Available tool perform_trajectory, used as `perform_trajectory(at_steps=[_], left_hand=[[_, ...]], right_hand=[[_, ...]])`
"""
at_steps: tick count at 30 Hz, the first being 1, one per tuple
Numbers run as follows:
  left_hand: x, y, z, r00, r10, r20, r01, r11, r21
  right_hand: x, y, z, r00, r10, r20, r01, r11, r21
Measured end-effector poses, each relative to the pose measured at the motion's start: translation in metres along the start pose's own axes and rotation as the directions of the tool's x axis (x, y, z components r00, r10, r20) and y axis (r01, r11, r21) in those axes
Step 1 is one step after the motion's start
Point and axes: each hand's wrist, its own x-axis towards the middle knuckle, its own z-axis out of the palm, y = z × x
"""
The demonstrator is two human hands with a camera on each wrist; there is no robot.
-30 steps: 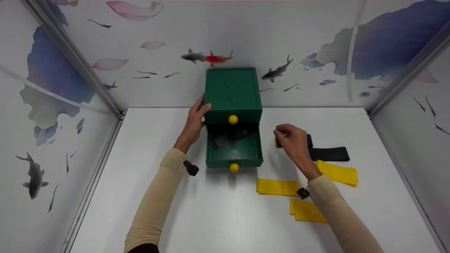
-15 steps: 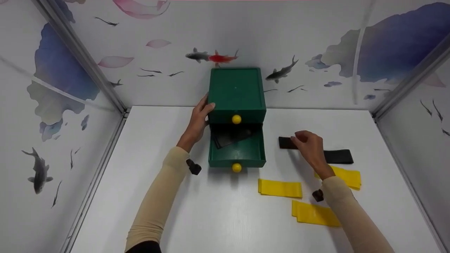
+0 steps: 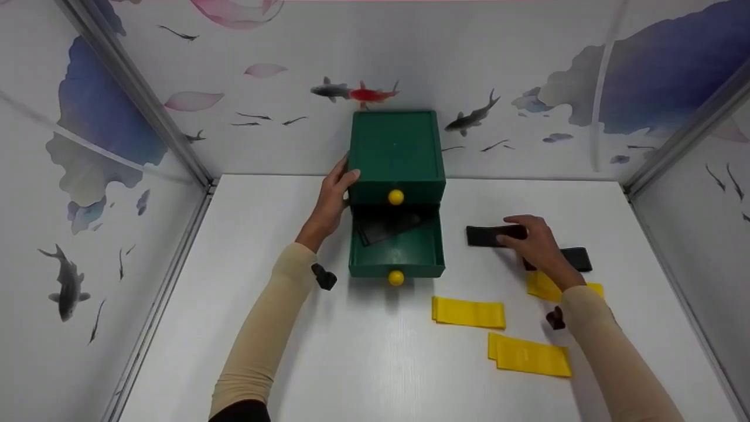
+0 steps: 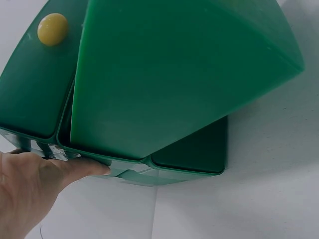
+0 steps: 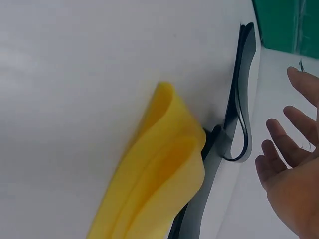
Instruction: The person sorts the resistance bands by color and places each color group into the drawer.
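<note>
A green two-drawer cabinet [image 3: 396, 146] stands at the back, its lower drawer [image 3: 397, 272] pulled out with black bands [image 3: 384, 228] inside. My left hand [image 3: 328, 205] rests against the cabinet's left side, the thumb straight along it in the left wrist view. My right hand [image 3: 536, 243] is over the right end of a folded black band [image 3: 486, 236], thumb and forefinger spread to either side of it. The fingers [image 5: 286, 142] are parted with nothing between them in the right wrist view. A second black band [image 3: 577, 259] lies partly behind the hand.
Folded yellow bands lie on the white table [image 3: 328, 363]: one at the centre right [image 3: 469, 312], a band nearer the front [image 3: 533, 356], and another yellow band [image 3: 545, 286] partly under the right forearm. Printed walls enclose the back and sides. Yellow knobs [image 3: 396, 197] front the drawers.
My right hand has moved right along the black band, its thumb and forefinger spreading from a closed pose. The left hand stays on the cabinet. The whole head view has shifted slightly.
</note>
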Motion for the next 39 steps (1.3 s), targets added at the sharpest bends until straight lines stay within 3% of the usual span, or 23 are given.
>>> perform_trajectory(at_steps=[5, 13, 20, 31, 39], left_hand=[[0.0, 0.0, 0.0, 1.0, 0.006, 0.001, -0.006, 1.0, 0.002], [-0.001, -0.001, -0.001, 1.0, 0.014, 0.01, -0.014, 1.0, -0.002], [0.0, 0.0, 0.0, 1.0, 0.013, 0.011, -0.013, 1.0, 0.004], [-0.001, 0.001, 0.0, 1.0, 0.013, 0.01, -0.013, 1.0, 0.009], [-0.002, 0.001, 0.0, 1.0, 0.014, 0.006, -0.015, 1.0, 0.019]], right_hand=[[0.003, 0.01, -0.008, 0.999, 0.029, 0.036, -0.028, 0.999, -0.032], [0.003, 0.029, -0.015, 1.0, 0.029, 0.003, -0.029, 0.996, -0.078], [0.0, 0.038, -0.015, 0.997, 0.074, -0.007, -0.075, 0.994, -0.075], [0.0, 0.027, -0.011, 0.989, 0.133, -0.057, -0.14, 0.982, -0.126], [0.001, 0.014, 0.0, 0.979, 0.183, -0.093, -0.19, 0.979, -0.075]])
